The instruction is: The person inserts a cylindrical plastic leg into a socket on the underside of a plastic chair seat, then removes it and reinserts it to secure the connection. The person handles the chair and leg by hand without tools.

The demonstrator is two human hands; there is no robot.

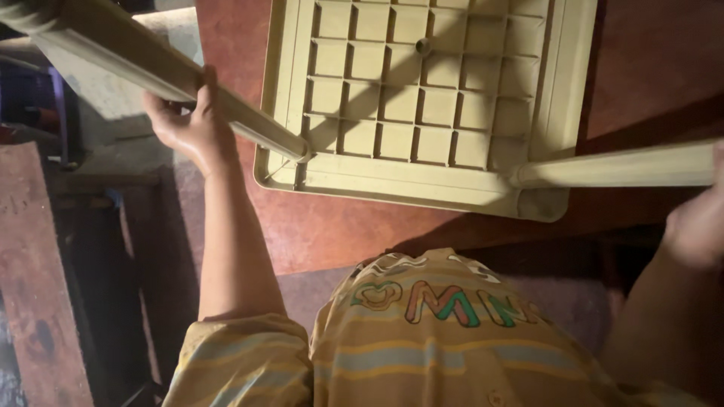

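Observation:
A beige plastic table [434,98] lies upside down on a reddish-brown surface [324,226], its ribbed grid underside facing up. My left hand [185,120] is closed around its left leg [173,71], which slants up toward the top left. My right hand [697,222] sits at the far right edge, at the end of the right leg [615,166]; the frame edge cuts off its grip. My striped yellow shirt fills the bottom of the view.
A dark reddish plank [41,279] stands at the left beside a dark gap. A grey concrete ledge [113,105] lies behind the left leg. Dim light, deep shadow at the right.

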